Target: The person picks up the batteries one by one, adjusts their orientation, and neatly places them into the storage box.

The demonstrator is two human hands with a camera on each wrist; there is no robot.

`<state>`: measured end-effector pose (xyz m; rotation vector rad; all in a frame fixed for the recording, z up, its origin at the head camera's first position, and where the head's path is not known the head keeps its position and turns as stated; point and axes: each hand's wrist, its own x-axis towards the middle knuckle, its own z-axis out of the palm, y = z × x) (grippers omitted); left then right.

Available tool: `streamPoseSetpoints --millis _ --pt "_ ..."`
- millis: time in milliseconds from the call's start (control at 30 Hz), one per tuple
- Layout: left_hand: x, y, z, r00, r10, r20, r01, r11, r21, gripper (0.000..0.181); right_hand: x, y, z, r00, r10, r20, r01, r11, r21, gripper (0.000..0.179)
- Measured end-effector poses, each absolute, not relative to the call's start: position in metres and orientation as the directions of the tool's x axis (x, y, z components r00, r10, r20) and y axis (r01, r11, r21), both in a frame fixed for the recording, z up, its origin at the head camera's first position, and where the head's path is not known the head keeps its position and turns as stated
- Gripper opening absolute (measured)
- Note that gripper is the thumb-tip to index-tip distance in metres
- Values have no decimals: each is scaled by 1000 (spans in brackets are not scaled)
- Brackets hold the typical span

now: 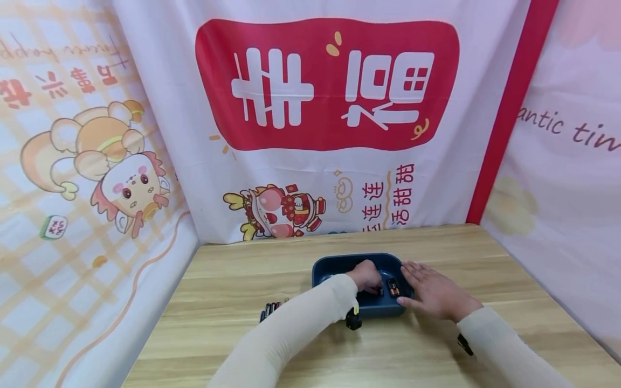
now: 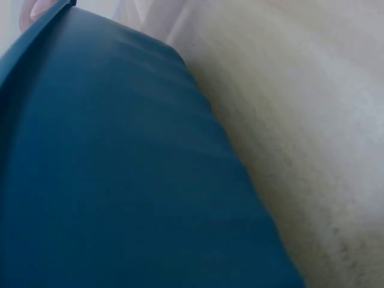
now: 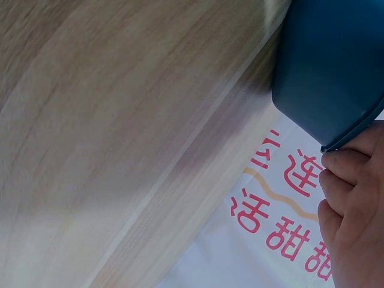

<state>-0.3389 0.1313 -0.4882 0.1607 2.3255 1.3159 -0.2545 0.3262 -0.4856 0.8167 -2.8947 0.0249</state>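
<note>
Left hand (image 1: pixel 367 276) pinches battery (image 1: pixel 380 292) low inside blue bin (image 1: pixel 383 311); right hand (image 1: pixel 434 291), fingers extended, braces bin's end, likely against sliding.

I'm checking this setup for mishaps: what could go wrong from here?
The left sleeve appears close to the row of batteries on the table and might knock them. The right hand touches the tray; a hard push could slide it and jostle the batteries inside.

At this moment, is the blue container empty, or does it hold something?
The blue container is not empty: batteries lie inside, beside the left hand.
</note>
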Motion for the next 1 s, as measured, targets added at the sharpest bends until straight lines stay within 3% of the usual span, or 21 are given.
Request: streamPoseSetpoints --millis 567,1000 --pt "-344 140 -484 -887 304 -348 -113 589 800 18 -252 326 -485 -834 -530 155 -531 847 38 88" --pt "-339 132 -484 -870 352 -344 -120 526 842 10 -253 326 -486 -839 -526 141 -525 850 48 89"
